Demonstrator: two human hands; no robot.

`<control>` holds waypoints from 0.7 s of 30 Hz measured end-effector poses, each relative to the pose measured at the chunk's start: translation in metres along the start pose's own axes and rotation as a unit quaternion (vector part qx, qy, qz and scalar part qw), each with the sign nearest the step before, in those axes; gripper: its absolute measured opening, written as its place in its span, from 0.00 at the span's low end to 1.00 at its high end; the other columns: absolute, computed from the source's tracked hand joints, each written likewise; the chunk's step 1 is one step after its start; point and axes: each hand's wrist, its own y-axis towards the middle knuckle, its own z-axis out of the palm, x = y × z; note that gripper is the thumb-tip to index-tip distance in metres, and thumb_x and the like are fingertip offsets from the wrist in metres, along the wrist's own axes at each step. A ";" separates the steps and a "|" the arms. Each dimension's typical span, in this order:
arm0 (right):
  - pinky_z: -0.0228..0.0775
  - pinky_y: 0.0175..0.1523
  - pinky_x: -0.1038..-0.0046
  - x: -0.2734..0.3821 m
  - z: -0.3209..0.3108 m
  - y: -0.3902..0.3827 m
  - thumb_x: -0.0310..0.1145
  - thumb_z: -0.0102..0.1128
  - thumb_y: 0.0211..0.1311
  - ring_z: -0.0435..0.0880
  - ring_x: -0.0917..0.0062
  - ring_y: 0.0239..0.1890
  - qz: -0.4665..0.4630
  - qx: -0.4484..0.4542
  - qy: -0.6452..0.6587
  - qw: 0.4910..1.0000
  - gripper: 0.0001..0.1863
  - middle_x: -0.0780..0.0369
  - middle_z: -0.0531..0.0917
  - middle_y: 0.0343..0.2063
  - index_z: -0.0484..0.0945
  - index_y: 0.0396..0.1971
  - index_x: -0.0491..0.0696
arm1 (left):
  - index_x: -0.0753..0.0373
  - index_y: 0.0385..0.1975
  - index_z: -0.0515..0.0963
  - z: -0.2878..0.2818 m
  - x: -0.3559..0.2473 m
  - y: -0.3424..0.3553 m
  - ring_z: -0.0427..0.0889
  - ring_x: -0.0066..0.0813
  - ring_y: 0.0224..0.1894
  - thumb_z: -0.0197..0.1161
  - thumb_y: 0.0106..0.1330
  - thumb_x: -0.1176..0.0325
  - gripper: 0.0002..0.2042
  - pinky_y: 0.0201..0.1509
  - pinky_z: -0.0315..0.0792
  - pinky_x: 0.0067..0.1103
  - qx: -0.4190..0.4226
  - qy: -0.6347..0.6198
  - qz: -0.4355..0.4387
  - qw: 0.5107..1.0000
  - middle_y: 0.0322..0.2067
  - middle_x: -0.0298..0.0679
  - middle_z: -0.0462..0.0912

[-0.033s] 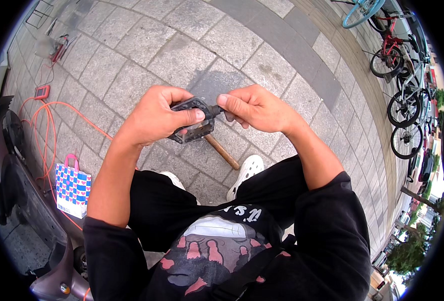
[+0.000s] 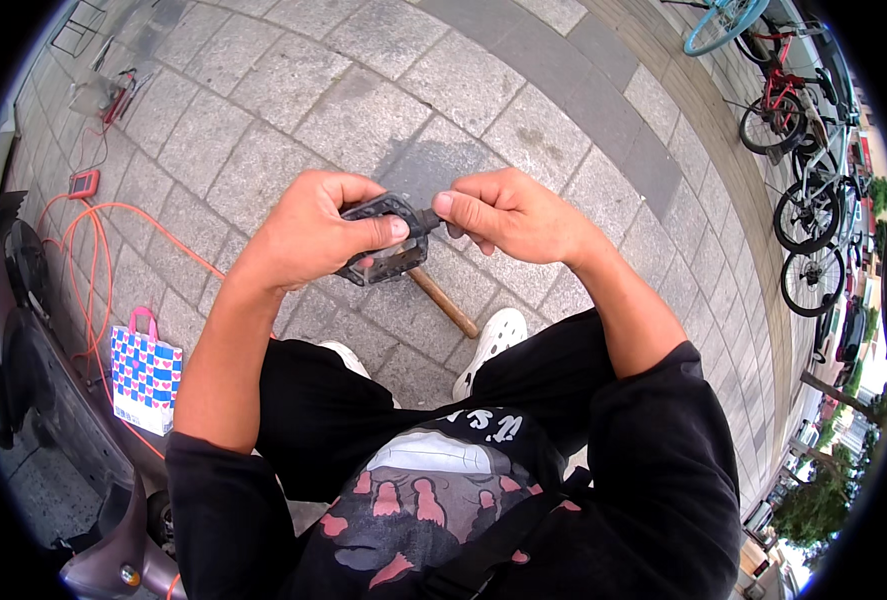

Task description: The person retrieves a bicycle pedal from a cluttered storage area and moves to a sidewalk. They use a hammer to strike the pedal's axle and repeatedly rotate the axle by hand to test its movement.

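Note:
A black bicycle pedal [image 2: 388,268] with a toothed, open cage is held up in front of me, above the paving. My left hand [image 2: 318,228] grips the cage, its thumb pressed on the upper face. My right hand [image 2: 508,215] pinches the dark axle [image 2: 427,220] that sticks out of the pedal's right side. Part of the axle's end is hidden by those fingers. Below the pedal, a wooden tool handle [image 2: 445,305] lies on the ground by my right shoe. Its other end is hidden behind the pedal and my left hand.
An orange hose or cable [image 2: 96,265] loops over the ground at left, near a red device [image 2: 84,184]. A checked bag [image 2: 147,375] stands beside a scooter [image 2: 88,450]. Red tools [image 2: 118,100] lie far left. Several parked bicycles [image 2: 808,215] line the right.

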 end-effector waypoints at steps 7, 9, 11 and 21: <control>0.70 0.39 0.76 -0.019 0.000 0.003 0.31 0.72 0.71 0.74 0.85 0.32 -0.141 -0.023 0.020 0.990 0.08 0.70 0.77 0.28 0.80 0.41 0.46 | 0.72 0.42 0.87 -0.001 0.001 0.000 0.84 0.17 0.26 0.79 0.66 0.69 0.13 0.30 0.78 0.17 0.002 -0.009 0.003 1.000 0.29 0.36 0.89; 0.70 0.40 0.76 -0.018 0.000 0.003 0.27 0.72 0.68 0.74 0.85 0.33 -0.148 -0.026 0.019 0.989 0.09 0.70 0.77 0.30 0.80 0.43 0.46 | 0.72 0.42 0.87 -0.001 0.002 0.001 0.84 0.17 0.26 0.79 0.66 0.69 0.13 0.30 0.78 0.17 0.003 -0.013 0.004 1.000 0.29 0.36 0.88; 0.70 0.40 0.76 -0.017 0.000 0.003 0.25 0.71 0.66 0.74 0.85 0.33 -0.162 -0.033 0.006 0.986 0.09 0.70 0.77 0.30 0.80 0.43 0.46 | 0.72 0.42 0.87 -0.001 0.002 0.000 0.84 0.18 0.26 0.79 0.66 0.69 0.13 0.30 0.78 0.17 0.003 -0.015 0.006 1.000 0.29 0.37 0.88; 0.69 0.39 0.75 -0.009 0.002 0.000 0.30 0.72 0.66 0.74 0.84 0.32 -0.156 -0.048 -0.041 0.986 0.09 0.70 0.77 0.29 0.81 0.41 0.46 | 0.71 0.44 0.87 -0.002 0.003 -0.001 0.83 0.17 0.26 0.80 0.66 0.67 0.15 0.30 0.77 0.17 0.008 -0.024 -0.003 1.000 0.30 0.36 0.88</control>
